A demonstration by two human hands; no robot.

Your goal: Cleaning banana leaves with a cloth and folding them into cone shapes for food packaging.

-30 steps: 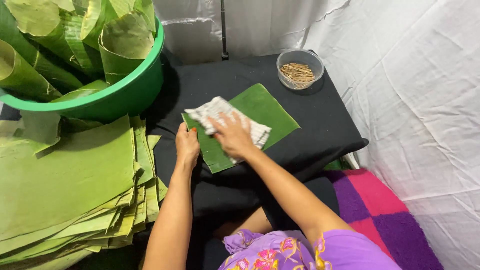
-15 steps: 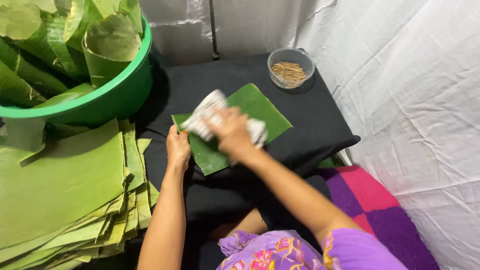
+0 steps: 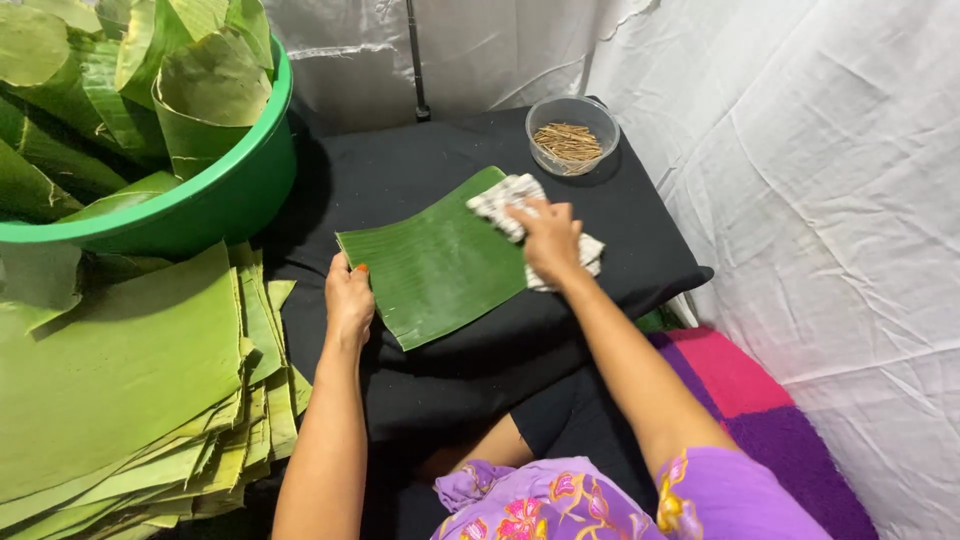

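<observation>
While the banana leaf (image 3: 435, 265) lies flat at the centre of the black cloth (image 3: 400, 170), its 9 o'clock edge is pinned by the left hand (image 3: 349, 300), fingers spread flat. At 2 o'clock on the leaf, a pale rag (image 3: 505, 195) is gripped under the right hand (image 3: 548, 238). A bowl of sticks (image 3: 571, 135) is seen at 1 o'clock, a green tub (image 3: 215, 205) at 10, stacked leaves (image 3: 120, 370) at 8.

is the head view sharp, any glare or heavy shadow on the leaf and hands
Head view: mostly sharp, with the banana leaf ribs crisp; soft sheen on it, no harsh glare; right hand on the cloth looks slightly soft; left hand clear; deep shadow beside the green tub on the black cloth.
</observation>
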